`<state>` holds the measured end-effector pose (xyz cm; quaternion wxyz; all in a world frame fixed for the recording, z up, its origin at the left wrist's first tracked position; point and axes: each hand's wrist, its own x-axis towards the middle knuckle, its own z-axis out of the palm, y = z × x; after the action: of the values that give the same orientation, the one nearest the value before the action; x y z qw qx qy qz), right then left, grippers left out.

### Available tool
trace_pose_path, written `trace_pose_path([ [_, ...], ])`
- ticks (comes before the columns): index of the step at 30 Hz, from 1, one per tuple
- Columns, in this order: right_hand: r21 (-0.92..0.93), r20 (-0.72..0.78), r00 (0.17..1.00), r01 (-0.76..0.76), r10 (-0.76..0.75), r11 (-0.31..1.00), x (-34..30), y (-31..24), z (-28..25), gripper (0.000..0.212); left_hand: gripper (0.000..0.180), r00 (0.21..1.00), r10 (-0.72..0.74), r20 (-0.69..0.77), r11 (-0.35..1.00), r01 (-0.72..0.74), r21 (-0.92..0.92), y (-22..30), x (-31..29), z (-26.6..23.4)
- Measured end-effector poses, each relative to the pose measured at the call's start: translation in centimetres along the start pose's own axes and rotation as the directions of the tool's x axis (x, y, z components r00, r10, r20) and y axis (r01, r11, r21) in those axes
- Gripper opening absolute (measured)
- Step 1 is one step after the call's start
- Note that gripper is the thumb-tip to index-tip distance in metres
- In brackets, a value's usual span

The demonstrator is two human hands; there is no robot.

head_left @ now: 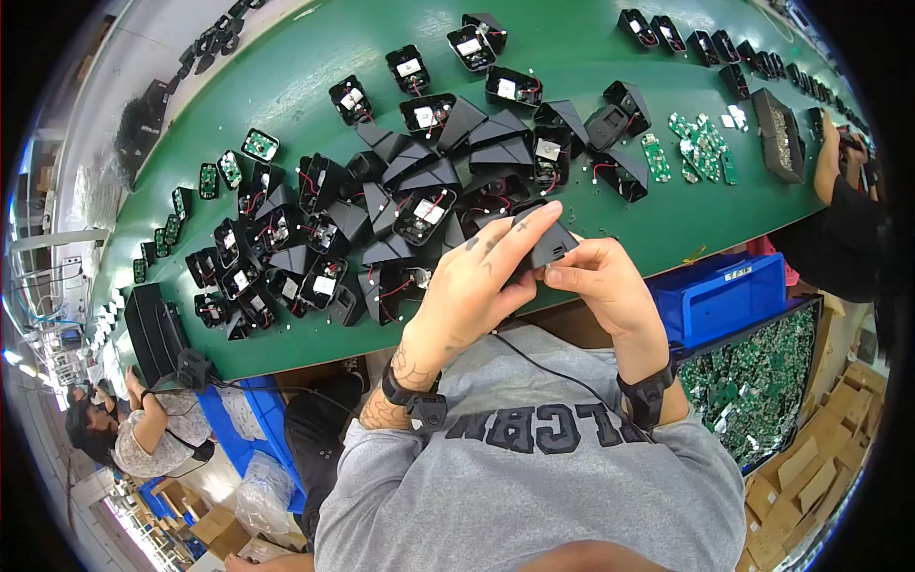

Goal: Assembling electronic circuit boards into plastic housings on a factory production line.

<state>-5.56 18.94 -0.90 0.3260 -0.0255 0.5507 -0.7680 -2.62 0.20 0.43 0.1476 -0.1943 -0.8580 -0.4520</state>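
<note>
A small black plastic housing point(550, 248) with a slot-like opening is held up in front of my chest, over the table's near edge. My left hand point(488, 272) wraps it from the left, fingers closed over its top and far side. At its lower right edge my right hand point(610, 283) has thumb and forefinger closed; what lies between those fingertips is hidden. Just beyond my hands, many black wedge-shaped housings point(419, 217) lie heaped on the green table point(315, 48). Several open ones show white blocks and red wires inside.
Loose green circuit boards point(703, 151) lie at the right, beside a dark bin point(780, 135) of small parts. A blue crate point(729, 296) stands by my right elbow, above a large box of boards point(748, 386). Co-workers sit at both sides. A black case point(155, 329) rests at left.
</note>
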Motion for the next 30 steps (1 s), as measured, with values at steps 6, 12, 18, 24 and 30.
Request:
trace_pose_path([
  [6, -0.032, -0.012, 1.0, -0.02, 0.019, 0.999, 0.1, 0.7, -0.2, 0.009, 0.075, 0.996, -0.03, 0.08, 1.0, 0.03, 0.007, 0.1, -0.1, -0.4],
  [12, 0.075, -0.011, 1.0, -0.009, 0.009, 0.997, -0.3, 1.0, 0.5, 0.011, 0.074, 0.987, -0.008, 0.161, 0.999, 0.001, 0.042, 0.1, 0.0, -0.9],
  [18, 0.314, -0.009, 0.997, -0.074, 0.081, 0.947, -0.9, 2.5, 0.5, 0.011, 0.075, 0.981, 0.055, 0.187, 0.982, -0.087, 0.169, 0.2, -0.5, -0.7],
  [24, 0.144, -0.084, 0.995, 0.067, -0.055, 0.987, -0.9, 1.8, 0.9, 0.012, 0.071, 0.989, 0.032, 0.144, 0.991, -0.051, 0.125, 0.2, -1.0, -0.4],
  [30, 0.041, -0.198, 0.948, 0.263, -0.251, 0.964, -0.8, 1.4, 1.8, 0.024, 0.075, 0.998, 0.001, 0.064, 0.999, -0.003, 0.033, 0.3, -1.2, 0.1],
])
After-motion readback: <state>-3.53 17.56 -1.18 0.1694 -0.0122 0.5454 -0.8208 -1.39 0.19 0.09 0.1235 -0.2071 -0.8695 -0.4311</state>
